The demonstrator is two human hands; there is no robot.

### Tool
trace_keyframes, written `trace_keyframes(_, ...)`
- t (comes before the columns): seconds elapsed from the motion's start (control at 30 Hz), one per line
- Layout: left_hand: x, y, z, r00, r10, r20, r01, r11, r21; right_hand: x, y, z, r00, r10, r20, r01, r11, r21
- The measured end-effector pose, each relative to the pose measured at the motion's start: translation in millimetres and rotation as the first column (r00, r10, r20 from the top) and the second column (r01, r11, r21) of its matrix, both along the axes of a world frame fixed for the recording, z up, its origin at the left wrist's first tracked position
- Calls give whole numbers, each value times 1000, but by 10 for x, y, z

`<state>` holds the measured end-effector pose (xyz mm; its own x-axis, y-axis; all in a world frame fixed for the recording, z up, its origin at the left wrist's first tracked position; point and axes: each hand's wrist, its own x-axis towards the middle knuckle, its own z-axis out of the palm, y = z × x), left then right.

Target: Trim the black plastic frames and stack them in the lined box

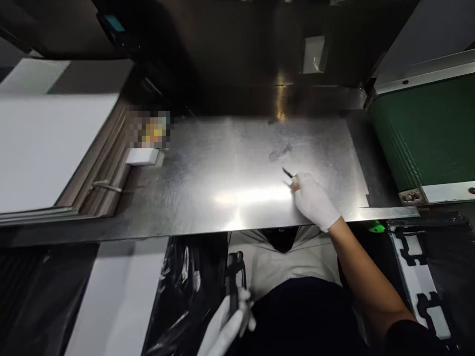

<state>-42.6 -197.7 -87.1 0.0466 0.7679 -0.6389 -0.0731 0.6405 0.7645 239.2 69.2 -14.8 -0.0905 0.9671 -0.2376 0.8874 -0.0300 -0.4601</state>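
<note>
Centrally, work surface: bare steel plate (230, 173), shiny and scuffed.
Right hand (313, 200): gloved, fingers closed on a small dark pointed tool (288, 173), its tip just above the plate.
Left hand (230, 324): gloved, low by the lap, gripping a dark handled tool (233, 282).
Handling: the pointed tool looks light, stiff and thin; best pinched near its rear end.
Surroundings: white sheet stack (48, 148) at left; green conveyor belt (426, 133) at right.

A single head-worn camera is looking steeply down and forward, sitting close above the near edge of the shiny scratched steel tabletop (230, 168), which is filling mid-frame.
</note>
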Motion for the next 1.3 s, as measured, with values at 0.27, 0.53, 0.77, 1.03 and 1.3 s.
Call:
trace_keyframes(0.27,596,283,171,979,-163,-121,158,986,-54,42,-1381,41,831,244,-500,-491,745,-452)
trace_keyframes(0.53,643,438,182,957,-285,-53,281,956,-82,-416,-1977,-373,931,245,-270,-356,770,-529)
trace_keyframes(0.77,648,431,167,970,-238,-47,234,969,-81,-502,-1966,-342,948,272,-168,-319,761,-565)
trace_keyframes(1.03,681,389,148,975,-198,-97,191,978,-77,-568,-1988,-319,974,171,-150,-228,738,-635)
trace_keyframes(1.3,715,419,141,974,-200,-108,188,976,-112,-563,-2022,-366,980,151,-130,-199,777,-598)
